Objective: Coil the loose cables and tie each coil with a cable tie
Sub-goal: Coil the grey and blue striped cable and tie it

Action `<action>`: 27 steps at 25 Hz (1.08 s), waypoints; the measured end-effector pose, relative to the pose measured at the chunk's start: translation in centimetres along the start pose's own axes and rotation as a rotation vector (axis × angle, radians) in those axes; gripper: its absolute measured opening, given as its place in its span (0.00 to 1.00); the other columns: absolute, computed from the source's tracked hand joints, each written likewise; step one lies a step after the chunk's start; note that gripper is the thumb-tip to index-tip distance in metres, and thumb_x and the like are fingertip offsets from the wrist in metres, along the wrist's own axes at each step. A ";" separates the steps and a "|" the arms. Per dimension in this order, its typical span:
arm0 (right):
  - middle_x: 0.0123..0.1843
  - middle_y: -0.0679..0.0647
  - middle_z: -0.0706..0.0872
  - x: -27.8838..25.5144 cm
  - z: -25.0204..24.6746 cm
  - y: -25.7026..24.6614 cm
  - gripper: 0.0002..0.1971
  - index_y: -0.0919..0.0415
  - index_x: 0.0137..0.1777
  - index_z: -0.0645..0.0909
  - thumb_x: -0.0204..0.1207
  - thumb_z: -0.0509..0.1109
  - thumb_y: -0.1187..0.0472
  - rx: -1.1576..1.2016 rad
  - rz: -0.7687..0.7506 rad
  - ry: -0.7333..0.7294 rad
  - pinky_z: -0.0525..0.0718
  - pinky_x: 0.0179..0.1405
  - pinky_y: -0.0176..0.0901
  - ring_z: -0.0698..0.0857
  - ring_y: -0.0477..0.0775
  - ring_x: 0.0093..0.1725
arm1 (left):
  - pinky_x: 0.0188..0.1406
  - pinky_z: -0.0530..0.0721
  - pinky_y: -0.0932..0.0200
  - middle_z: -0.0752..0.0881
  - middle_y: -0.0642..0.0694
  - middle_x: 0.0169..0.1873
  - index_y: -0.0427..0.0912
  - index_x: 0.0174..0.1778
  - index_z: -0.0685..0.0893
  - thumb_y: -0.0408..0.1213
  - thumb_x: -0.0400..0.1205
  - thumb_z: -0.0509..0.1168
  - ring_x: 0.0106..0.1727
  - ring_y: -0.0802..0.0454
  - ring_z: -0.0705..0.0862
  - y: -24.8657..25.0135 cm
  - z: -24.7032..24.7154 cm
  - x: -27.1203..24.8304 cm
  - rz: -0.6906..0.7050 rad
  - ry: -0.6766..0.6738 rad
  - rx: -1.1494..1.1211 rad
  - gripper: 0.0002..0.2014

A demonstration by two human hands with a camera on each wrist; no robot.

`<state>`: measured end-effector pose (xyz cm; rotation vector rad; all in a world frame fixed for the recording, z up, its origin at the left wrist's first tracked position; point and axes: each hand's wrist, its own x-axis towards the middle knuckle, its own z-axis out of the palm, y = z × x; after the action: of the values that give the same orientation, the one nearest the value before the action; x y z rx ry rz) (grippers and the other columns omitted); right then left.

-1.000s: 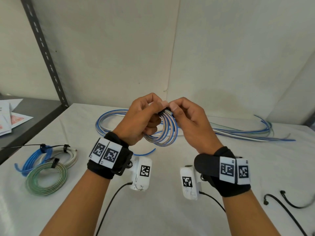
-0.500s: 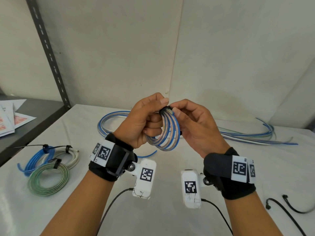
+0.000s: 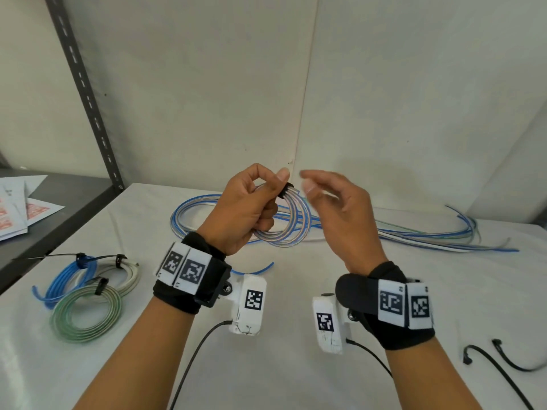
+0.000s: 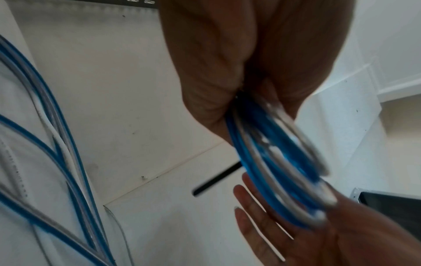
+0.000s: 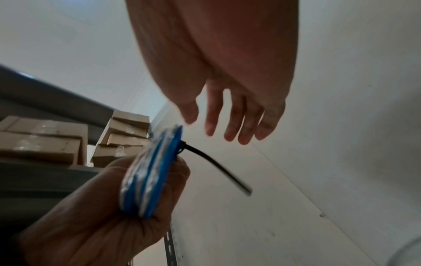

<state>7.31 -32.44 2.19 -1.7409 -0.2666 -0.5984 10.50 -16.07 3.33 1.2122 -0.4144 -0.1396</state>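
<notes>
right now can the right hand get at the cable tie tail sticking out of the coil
Probably yes. The right hand is open, fingers spread, just off the coil the left hand holds. The black cable tie tail juts out free on its side, nothing between.

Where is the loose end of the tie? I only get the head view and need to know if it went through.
Observer: The right wrist view shows the cable tie wrapped round the coil, its black tail sticking out free to the side.
Operator: Is anything gripping that tail?
Observer: No. The right hand hangs above it, fingers spread, touching nothing.
Operator: And the coil itself?
Observer: The left hand grips it from below, fingers curled round the loops, just under the tie.
</notes>
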 end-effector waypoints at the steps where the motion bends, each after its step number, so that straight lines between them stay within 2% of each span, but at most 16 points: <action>1: 0.51 0.49 0.93 0.0 -0.1 -0.2 0.07 0.54 0.52 0.90 0.83 0.72 0.54 0.009 0.031 0.055 0.87 0.57 0.46 0.90 0.48 0.54 | 0.16 0.58 0.68 0.65 0.51 0.23 0.45 0.38 0.70 0.43 0.82 0.68 0.20 0.58 0.56 -0.2 0.0 0.2 0.029 0.059 0.013 0.13; 3: 0.46 0.50 0.94 -0.2 0.2 -0.7 0.07 0.56 0.50 0.90 0.78 0.76 0.54 0.084 0.135 -0.021 0.91 0.53 0.50 0.92 0.51 0.49 | 0.16 0.60 0.66 0.68 0.53 0.20 0.43 0.42 0.70 0.40 0.86 0.67 0.20 0.57 0.57 -0.5 0.1 0.5 0.085 0.157 0.041 0.12; 5: 0.45 0.53 0.95 -0.8 0.9 -0.8 0.12 0.58 0.55 0.89 0.73 0.80 0.58 0.086 0.173 -0.129 0.92 0.51 0.53 0.94 0.54 0.47 | 0.18 0.62 0.64 0.67 0.55 0.18 0.40 0.46 0.71 0.41 0.87 0.66 0.20 0.56 0.58 -0.5 0.2 0.6 0.117 0.207 0.077 0.12; 7: 0.44 0.58 0.94 -0.9 1.0 -0.9 0.13 0.62 0.59 0.87 0.75 0.79 0.65 0.128 0.176 -0.098 0.93 0.48 0.55 0.94 0.57 0.45 | 0.21 0.70 0.62 0.69 0.54 0.19 0.38 0.49 0.73 0.43 0.87 0.66 0.21 0.56 0.63 -0.5 0.2 0.5 0.114 0.187 0.081 0.12; 9: 0.43 0.59 0.94 -0.6 0.5 -1.0 0.16 0.61 0.65 0.84 0.77 0.77 0.67 0.174 0.177 -0.034 0.92 0.44 0.51 0.94 0.57 0.44 | 0.36 0.84 0.57 0.81 0.49 0.28 0.37 0.52 0.79 0.45 0.85 0.67 0.28 0.53 0.79 -0.4 -0.2 0.5 0.063 0.105 0.086 0.13; 10: 0.43 0.59 0.94 -0.5 0.1 -1.1 0.19 0.59 0.68 0.82 0.78 0.77 0.67 0.188 0.172 -0.010 0.92 0.43 0.49 0.94 0.56 0.45 | 0.45 0.88 0.53 0.87 0.45 0.37 0.35 0.56 0.83 0.44 0.84 0.68 0.37 0.50 0.87 -0.3 -0.5 0.5 0.014 0.052 0.108 0.14; 11: 0.43 0.60 0.94 -0.5 -0.2 -1.3 0.22 0.57 0.71 0.79 0.78 0.76 0.68 0.196 0.163 0.013 0.92 0.42 0.48 0.94 0.57 0.45 | 0.52 0.90 0.50 0.91 0.42 0.45 0.33 0.60 0.85 0.42 0.84 0.68 0.47 0.47 0.91 -0.4 -0.7 0.4 -0.038 0.003 0.125 0.16; 12: 0.43 0.61 0.94 -0.4 -0.4 -1.3 0.24 0.56 0.73 0.78 0.78 0.76 0.68 0.202 0.149 0.031 0.92 0.41 0.48 0.94 0.57 0.45 | 0.54 0.91 0.49 0.92 0.39 0.50 0.31 0.61 0.86 0.38 0.84 0.68 0.52 0.45 0.92 -0.5 -0.9 0.3 -0.075 -0.031 0.120 0.15; 15: 0.40 0.62 0.93 -0.5 -0.4 -1.3 0.20 0.58 0.69 0.82 0.79 0.76 0.69 0.218 0.125 0.061 0.92 0.43 0.51 0.94 0.57 0.43 | 0.51 0.91 0.53 0.93 0.36 0.50 0.30 0.58 0.88 0.34 0.82 0.70 0.51 0.45 0.92 -0.5 -0.8 0.1 -0.088 -0.004 0.051 0.13; 18: 0.40 0.62 0.93 -0.3 -0.7 -1.4 0.17 0.57 0.66 0.85 0.79 0.76 0.69 0.229 0.119 0.100 0.90 0.40 0.48 0.93 0.55 0.41 | 0.51 0.91 0.55 0.93 0.40 0.47 0.35 0.52 0.90 0.40 0.76 0.72 0.47 0.49 0.92 -0.3 -0.7 0.1 -0.072 0.007 -0.012 0.14; 20: 0.42 0.62 0.93 -0.3 -0.8 -1.7 0.17 0.56 0.66 0.85 0.79 0.76 0.68 0.240 0.115 0.093 0.91 0.41 0.48 0.93 0.56 0.43 | 0.48 0.92 0.57 0.93 0.41 0.45 0.35 0.51 0.90 0.41 0.75 0.72 0.44 0.50 0.92 -0.1 -0.9 0.2 -0.060 0.021 -0.028 0.14; 23: 0.44 0.63 0.93 -0.3 -0.8 -1.9 0.18 0.56 0.67 0.83 0.78 0.77 0.67 0.225 0.137 0.039 0.93 0.44 0.52 0.93 0.59 0.46 | 0.41 0.91 0.58 0.93 0.40 0.43 0.36 0.49 0.90 0.37 0.78 0.73 0.40 0.50 0.92 -0.2 -1.1 0.4 -0.001 0.102 0.040 0.09; 25: 0.45 0.65 0.93 -0.3 -1.0 -1.8 0.21 0.57 0.68 0.82 0.76 0.78 0.69 0.229 0.167 -0.012 0.93 0.46 0.55 0.93 0.60 0.46 | 0.41 0.92 0.57 0.93 0.39 0.42 0.36 0.48 0.90 0.35 0.81 0.72 0.40 0.49 0.91 -0.2 -1.2 0.4 0.028 0.139 0.075 0.06; 27: 0.44 0.66 0.92 -0.3 -1.0 -1.9 0.23 0.58 0.69 0.82 0.75 0.79 0.70 0.236 0.170 -0.007 0.93 0.44 0.52 0.94 0.62 0.44 | 0.40 0.91 0.58 0.93 0.38 0.43 0.34 0.50 0.90 0.34 0.82 0.72 0.40 0.49 0.92 -0.2 -1.3 0.4 0.031 0.138 0.080 0.07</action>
<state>5.88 -32.90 3.75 -1.5199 -0.1836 -0.4196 11.37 -15.15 2.91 1.2856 -0.3202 -0.0127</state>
